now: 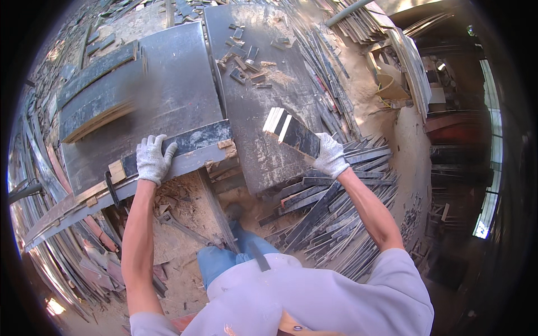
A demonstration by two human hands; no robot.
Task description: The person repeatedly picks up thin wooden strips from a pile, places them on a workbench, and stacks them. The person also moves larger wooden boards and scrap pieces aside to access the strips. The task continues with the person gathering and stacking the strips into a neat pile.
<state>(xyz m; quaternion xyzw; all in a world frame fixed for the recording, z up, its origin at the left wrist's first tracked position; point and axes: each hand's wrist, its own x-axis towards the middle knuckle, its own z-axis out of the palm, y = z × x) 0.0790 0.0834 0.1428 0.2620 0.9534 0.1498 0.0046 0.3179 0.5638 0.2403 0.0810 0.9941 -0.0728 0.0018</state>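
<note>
My left hand (154,159), in a white glove, lies on a black-faced plywood strip (203,137) along the worktable's front edge. Its thumb is spread away from the fingers, which rest flat. In my right hand (330,156), also gloved, is a small stack of black-faced plywood pieces (300,137), held by the near end. Pale cut ends of that stack point up and left, over the dark tabletop on the right (269,162). A small wood block (117,171) and a black clamp (111,189) sit left of my left hand.
Stacked plywood strips (101,117) lie on the left tabletop (188,67). Several small offcuts (238,75) and sawdust are scattered on the right one. A heap of dark strips (342,207) covers the ground by my right arm. Long strips (330,78) lie beyond it.
</note>
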